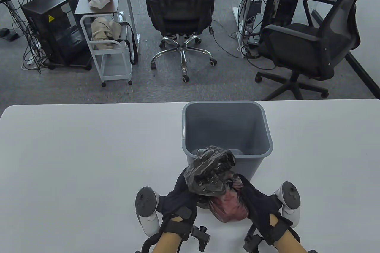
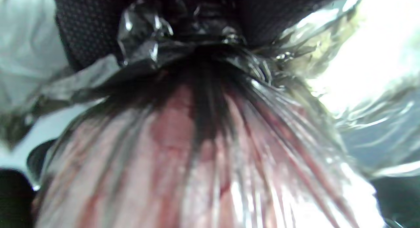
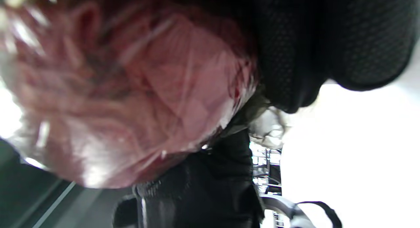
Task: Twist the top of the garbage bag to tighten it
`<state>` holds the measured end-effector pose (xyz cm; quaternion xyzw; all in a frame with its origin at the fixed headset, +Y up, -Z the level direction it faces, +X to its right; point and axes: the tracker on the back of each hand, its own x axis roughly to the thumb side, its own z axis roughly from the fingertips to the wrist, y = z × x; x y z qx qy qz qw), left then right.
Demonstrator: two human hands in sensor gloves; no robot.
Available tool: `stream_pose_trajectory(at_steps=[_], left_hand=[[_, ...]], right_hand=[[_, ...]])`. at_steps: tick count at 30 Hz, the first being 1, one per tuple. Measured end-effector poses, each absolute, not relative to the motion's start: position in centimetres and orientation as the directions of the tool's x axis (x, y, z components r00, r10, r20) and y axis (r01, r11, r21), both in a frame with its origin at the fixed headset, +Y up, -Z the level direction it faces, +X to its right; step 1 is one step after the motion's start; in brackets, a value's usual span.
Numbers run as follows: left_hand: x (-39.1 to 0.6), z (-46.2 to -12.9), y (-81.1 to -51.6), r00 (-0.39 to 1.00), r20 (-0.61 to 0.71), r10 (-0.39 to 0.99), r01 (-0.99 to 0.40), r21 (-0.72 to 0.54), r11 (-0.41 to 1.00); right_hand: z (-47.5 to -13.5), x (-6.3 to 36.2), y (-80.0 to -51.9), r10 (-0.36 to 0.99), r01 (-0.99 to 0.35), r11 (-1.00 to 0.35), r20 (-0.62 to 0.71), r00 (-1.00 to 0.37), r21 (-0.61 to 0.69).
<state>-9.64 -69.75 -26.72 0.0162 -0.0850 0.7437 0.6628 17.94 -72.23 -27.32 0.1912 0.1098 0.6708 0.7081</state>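
A thin black garbage bag with reddish contents stands on the white table just in front of a grey bin. Its crumpled top sticks up, gathered into a neck. My left hand grips the neck from the left; in the left wrist view the gloved fingers close around the gathered plastic. My right hand holds the bag's body from the right; the right wrist view shows its fingers against the reddish bulge.
The bin stands directly behind the bag, almost touching it. Beyond the table's far edge are two black office chairs, a white cart and computer towers on the floor.
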Motion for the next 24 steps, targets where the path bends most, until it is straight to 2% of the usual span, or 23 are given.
stream_pose_trajectory(at_steps=[3,7,10,13,15,19,24], left_hand=[[-10.1,-26.7,-69.9,-0.126,0.112,0.986,-0.992,-0.036,-0.122],[-10.0,-26.6,-69.9,-0.13,0.11,0.985,-0.991,-0.047,-0.126],[-9.5,-26.8,-69.2,-0.119,0.208,0.971,-0.981,-0.177,-0.083],[-9.2,-26.5,-68.6,-0.107,0.246,0.963,-0.983,-0.169,-0.066],[-9.1,-26.5,-68.7,-0.107,0.242,0.964,-0.983,-0.168,-0.066],[-9.8,-26.5,-68.9,-0.044,0.232,0.972,-0.998,-0.058,-0.032],[-10.5,-26.4,-69.3,-0.07,0.192,0.979,-0.997,0.025,-0.076]], right_hand=[[-27.1,17.5,-71.7,0.983,-0.892,-0.006,0.168,0.079,0.453],[-27.3,17.6,-70.6,0.952,-0.905,-0.106,0.304,0.026,0.411],[-27.3,18.2,-71.1,0.977,-0.944,-0.003,0.203,0.068,0.331],[-27.5,18.5,-71.7,0.979,-0.943,0.122,0.116,0.165,0.309],[-27.4,18.4,-71.8,0.985,-0.936,0.107,0.094,0.146,0.335],[-27.3,18.3,-71.8,0.987,-0.94,0.063,0.116,0.107,0.334],[-27.0,17.5,-71.2,0.969,-0.895,0.031,0.205,0.135,0.445]])
